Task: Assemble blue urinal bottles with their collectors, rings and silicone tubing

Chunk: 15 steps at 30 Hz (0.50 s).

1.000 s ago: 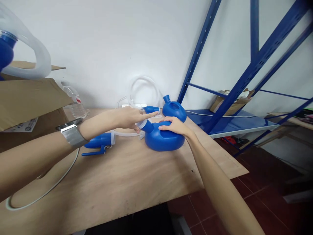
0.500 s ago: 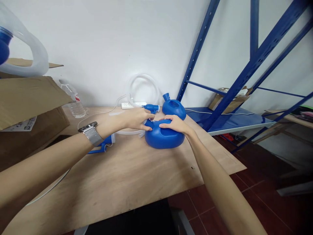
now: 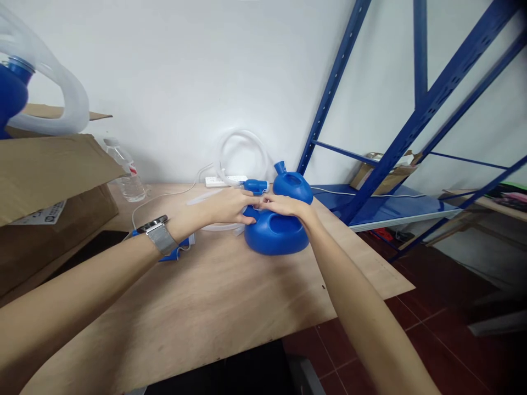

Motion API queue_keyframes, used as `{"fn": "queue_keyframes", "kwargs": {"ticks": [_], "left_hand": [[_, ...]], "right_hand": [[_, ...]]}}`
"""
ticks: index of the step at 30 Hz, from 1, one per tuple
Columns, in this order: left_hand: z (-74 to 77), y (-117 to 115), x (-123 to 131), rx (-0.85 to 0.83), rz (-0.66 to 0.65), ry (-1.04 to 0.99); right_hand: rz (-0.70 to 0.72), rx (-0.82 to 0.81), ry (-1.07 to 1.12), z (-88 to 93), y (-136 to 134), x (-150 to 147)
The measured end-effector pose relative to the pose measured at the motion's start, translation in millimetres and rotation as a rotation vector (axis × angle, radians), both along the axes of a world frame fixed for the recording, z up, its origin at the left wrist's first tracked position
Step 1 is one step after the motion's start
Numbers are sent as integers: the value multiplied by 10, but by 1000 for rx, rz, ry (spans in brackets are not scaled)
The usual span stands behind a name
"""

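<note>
Two bare hands meet at the neck of one blue jug [image 3: 275, 241], sitting on the wooden desk [image 3: 214, 307], neck end to the left. Left hand [image 3: 237, 205]: grip mostly closed around the neck, thumb on near side, fingers bent over the top. Right hand [image 3: 284, 205]: fingers curled by the left fingertips, wrist above the handle; cannot tell if its grip has hold of anything. Writing: white label [image 3: 46, 214] on cardboard box [image 3: 53, 164] at left, dark print plus round mark, too small to read. Water bottle [image 3: 125, 173] beside it: red-and-white label, text illegible. Watch [image 3: 160, 239] on left wrist, face edge-on. Second blue jug [image 3: 297, 189] just behind the first; blue nozzle [image 3: 255, 185] with clear hose [image 3: 241, 132] near it, next to white power strip [image 3: 214, 181]. Another blue piece [image 3: 170, 256] partly behind left forearm. Blue rack [image 3: 403, 134] at right.
</note>
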<state>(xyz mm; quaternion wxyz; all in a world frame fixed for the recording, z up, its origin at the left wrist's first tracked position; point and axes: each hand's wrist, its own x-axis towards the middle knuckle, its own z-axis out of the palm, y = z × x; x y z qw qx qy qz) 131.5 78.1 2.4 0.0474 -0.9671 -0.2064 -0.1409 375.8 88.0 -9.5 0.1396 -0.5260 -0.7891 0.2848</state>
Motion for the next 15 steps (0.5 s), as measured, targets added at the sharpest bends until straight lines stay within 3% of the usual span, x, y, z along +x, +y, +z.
{"fn": "queue_keyframes", "kwargs": {"ticks": [7, 15], "left_hand": [[-27, 13, 7, 20, 6, 2], [-20, -15, 5, 23, 26, 30]], "right_hand": [[114, -26, 150, 5, -37, 32], [167, -186, 106, 146, 43, -34]]}}
